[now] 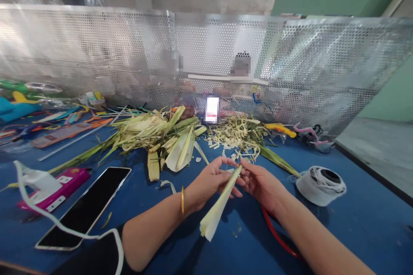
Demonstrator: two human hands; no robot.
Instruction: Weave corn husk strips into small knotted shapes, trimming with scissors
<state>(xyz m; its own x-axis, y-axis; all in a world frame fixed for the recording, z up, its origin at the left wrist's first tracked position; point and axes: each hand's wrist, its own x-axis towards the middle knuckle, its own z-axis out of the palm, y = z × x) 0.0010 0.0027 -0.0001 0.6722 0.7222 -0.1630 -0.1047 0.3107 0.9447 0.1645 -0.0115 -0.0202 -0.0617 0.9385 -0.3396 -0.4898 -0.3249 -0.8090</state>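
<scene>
Blue worktop [364, 206] filled the lower frame below perforated panels [129, 43]; both hands, left [214, 180] and right [258, 180], pinched a pale husk [219, 210].

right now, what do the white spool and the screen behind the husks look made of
The white spool looks wound with matte thread, cotton or synthetic; loose strands show around it. The perforated screen seems metal, silvery and shiny, judging by its glare and punched holes.
</scene>
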